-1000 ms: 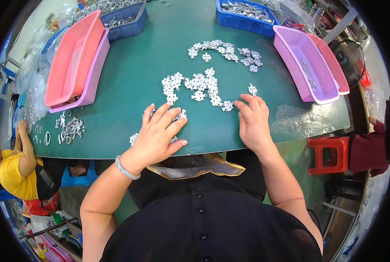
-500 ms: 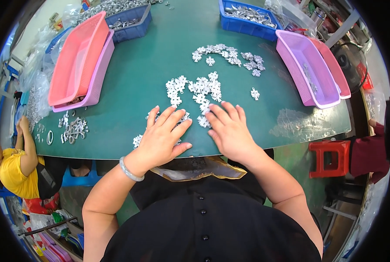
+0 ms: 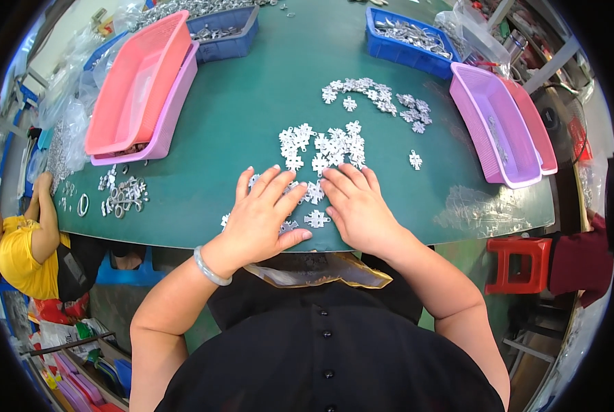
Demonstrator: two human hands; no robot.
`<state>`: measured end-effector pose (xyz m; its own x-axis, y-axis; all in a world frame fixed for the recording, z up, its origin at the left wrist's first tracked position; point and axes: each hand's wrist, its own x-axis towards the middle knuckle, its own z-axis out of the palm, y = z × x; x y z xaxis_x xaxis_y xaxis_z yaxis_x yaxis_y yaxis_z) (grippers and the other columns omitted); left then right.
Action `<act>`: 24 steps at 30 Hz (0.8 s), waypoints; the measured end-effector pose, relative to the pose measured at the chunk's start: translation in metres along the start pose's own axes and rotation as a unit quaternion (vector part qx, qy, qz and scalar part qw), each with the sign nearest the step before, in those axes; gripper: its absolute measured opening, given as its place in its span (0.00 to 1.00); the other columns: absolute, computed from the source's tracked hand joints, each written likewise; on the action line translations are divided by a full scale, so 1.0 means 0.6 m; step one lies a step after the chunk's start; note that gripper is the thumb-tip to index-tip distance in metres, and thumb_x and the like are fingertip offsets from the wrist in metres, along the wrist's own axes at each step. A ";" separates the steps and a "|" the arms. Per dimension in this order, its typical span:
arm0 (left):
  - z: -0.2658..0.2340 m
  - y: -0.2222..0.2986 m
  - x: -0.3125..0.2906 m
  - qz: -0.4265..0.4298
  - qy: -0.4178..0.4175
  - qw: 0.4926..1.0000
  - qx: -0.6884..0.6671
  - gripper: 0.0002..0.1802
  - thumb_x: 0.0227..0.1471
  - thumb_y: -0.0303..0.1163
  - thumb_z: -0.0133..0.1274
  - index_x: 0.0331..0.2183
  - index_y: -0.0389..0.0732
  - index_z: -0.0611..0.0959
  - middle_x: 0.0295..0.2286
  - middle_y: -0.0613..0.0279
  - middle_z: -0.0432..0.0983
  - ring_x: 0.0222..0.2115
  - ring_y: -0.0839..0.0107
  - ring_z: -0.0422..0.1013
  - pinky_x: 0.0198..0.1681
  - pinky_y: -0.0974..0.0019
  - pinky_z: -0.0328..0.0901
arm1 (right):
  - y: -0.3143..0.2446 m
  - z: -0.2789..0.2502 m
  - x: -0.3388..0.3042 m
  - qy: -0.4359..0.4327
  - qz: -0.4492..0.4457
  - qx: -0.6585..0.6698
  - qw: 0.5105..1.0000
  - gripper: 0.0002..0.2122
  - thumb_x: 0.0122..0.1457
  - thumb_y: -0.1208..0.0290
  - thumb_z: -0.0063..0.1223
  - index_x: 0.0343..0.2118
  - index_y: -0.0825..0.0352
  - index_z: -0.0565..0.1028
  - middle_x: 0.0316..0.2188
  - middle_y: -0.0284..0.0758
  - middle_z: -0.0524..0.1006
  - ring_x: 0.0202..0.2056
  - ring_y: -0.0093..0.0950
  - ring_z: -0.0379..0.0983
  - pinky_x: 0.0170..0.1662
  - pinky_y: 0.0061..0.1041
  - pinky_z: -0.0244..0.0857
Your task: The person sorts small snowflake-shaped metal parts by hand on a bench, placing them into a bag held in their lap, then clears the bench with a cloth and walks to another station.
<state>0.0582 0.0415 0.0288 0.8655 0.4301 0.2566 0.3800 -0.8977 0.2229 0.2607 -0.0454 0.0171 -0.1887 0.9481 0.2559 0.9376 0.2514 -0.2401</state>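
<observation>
Small silvery cross-shaped metal pieces (image 3: 338, 147) lie in loose clusters on the green table (image 3: 252, 96). My left hand (image 3: 259, 213) is spread flat, palm down, over some of them near the table's front edge; a few peek out round its fingers and thumb. Opposite it, my right hand (image 3: 362, 209) has its fingers stretched out, with the tips touching the lower edge of the middle cluster. Between the two hands lies a single cross piece (image 3: 316, 218). What is under the palms is hidden. A curved row of crosses (image 3: 362, 86) is farther back.
Stacked pink and purple baskets (image 3: 176, 103) stand at the left, and a purple basket (image 3: 496, 130) at the right. Blue trays (image 3: 410, 44) of metal parts sit at the back. Rings and bits (image 3: 125, 196) lie at left. A person in yellow (image 3: 25, 247) sits beyond them.
The view has shifted slightly. Crosses now show between my hands, one of them near the table's front edge. Both hands remain spread over the pieces.
</observation>
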 end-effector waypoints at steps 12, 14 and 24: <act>0.010 -0.014 -0.007 -0.048 -0.017 0.999 0.005 0.47 0.42 0.59 0.56 0.55 0.35 0.66 0.55 0.47 0.59 0.57 0.47 0.54 0.59 0.40 0.43 | -0.020 0.014 0.029 -0.024 -0.076 0.119 0.990 0.19 0.53 0.73 0.50 0.49 0.72 0.69 0.52 0.45 0.68 0.57 0.44 0.59 0.60 0.45 0.50; 0.014 -0.013 -0.008 -0.046 -0.014 0.999 0.003 0.46 0.42 0.57 0.57 0.54 0.34 0.66 0.55 0.46 0.60 0.57 0.47 0.55 0.59 0.40 0.43 | -0.006 0.006 0.044 0.021 -0.076 0.105 0.991 0.20 0.52 0.75 0.50 0.49 0.73 0.69 0.51 0.46 0.69 0.56 0.43 0.60 0.59 0.43 0.52; 0.001 -0.010 -0.021 -0.107 -0.016 0.994 0.015 0.51 0.39 0.62 0.57 0.55 0.35 0.66 0.55 0.46 0.58 0.58 0.45 0.52 0.57 0.33 0.40 | -0.010 0.018 0.063 -0.025 -0.095 0.099 0.990 0.21 0.53 0.74 0.51 0.51 0.74 0.67 0.52 0.47 0.68 0.57 0.44 0.60 0.60 0.41 0.53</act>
<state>0.0450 0.0414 0.0234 0.7730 0.6094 0.1765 0.5665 -0.7882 0.2405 0.2450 -0.0089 0.0184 -0.3756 0.8871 0.2683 0.8091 0.4551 -0.3718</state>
